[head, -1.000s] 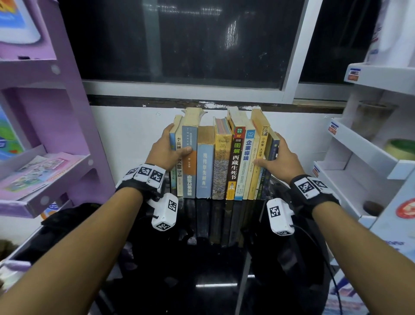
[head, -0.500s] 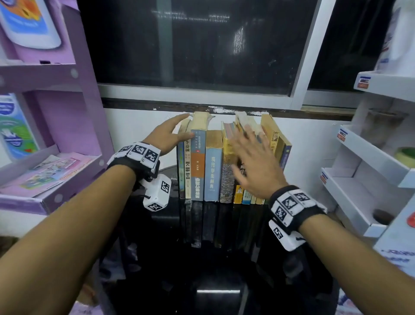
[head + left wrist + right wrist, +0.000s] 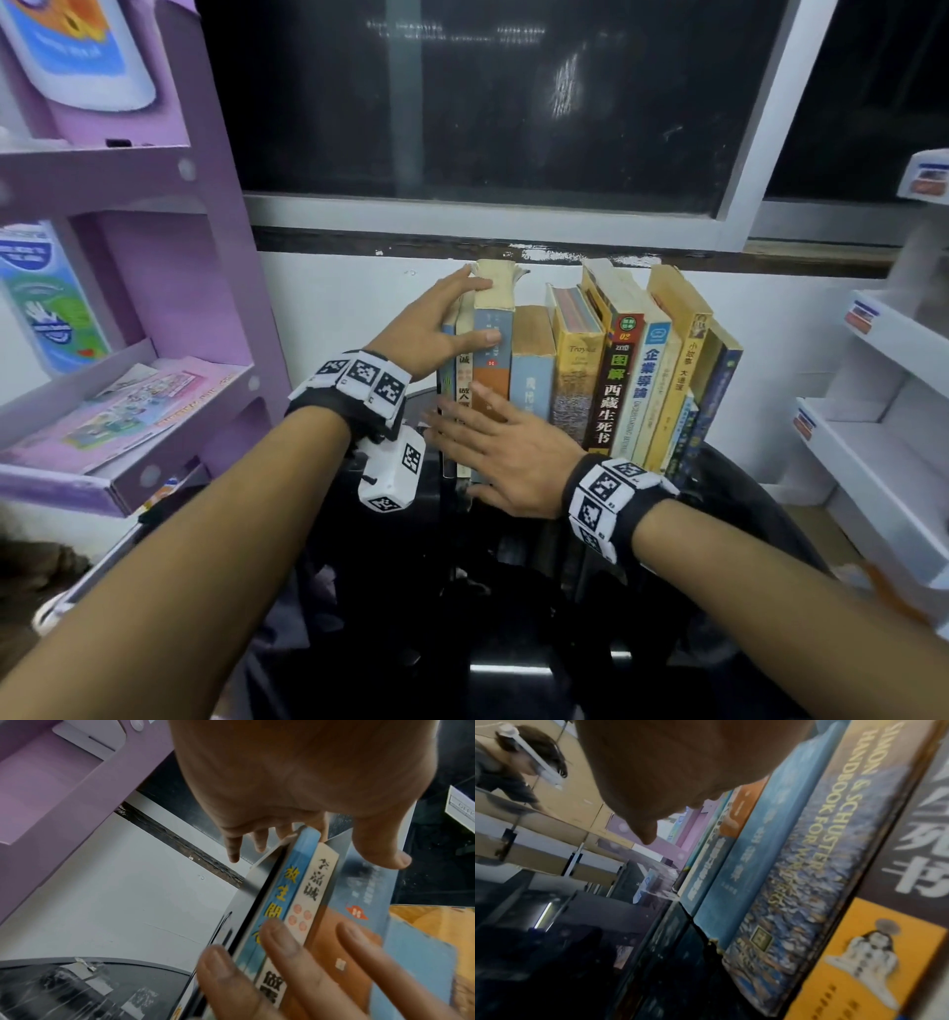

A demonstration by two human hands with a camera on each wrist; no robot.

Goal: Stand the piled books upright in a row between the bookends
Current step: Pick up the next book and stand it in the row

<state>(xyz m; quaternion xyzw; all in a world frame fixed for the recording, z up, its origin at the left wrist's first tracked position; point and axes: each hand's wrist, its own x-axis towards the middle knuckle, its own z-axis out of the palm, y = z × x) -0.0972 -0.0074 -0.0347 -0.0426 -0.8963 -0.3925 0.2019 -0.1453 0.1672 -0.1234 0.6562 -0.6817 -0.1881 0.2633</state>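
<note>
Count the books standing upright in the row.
11: three books at the left end, gripped by the left hand; blue, yellow, black, white spines mid-row; four at the right end. Thin ones there may hide others.

The place looks like a shop or retail display room. A purple cardboard display rack (image 3: pixel 169 267) holds printed leaflets (image 3: pixel 128 416), and a white tiered shelf unit (image 3: pixel 873 349) carries small price-style labels (image 3: pixel 858 316). Upright paperback books (image 3: pixel 590 370) stand on a glossy black table (image 3: pixel 513 642) below a dark, white-framed window (image 3: pixel 488 103). Brown cardboard boxes (image 3: pixel 582 809) are stacked elsewhere in the room.
</note>
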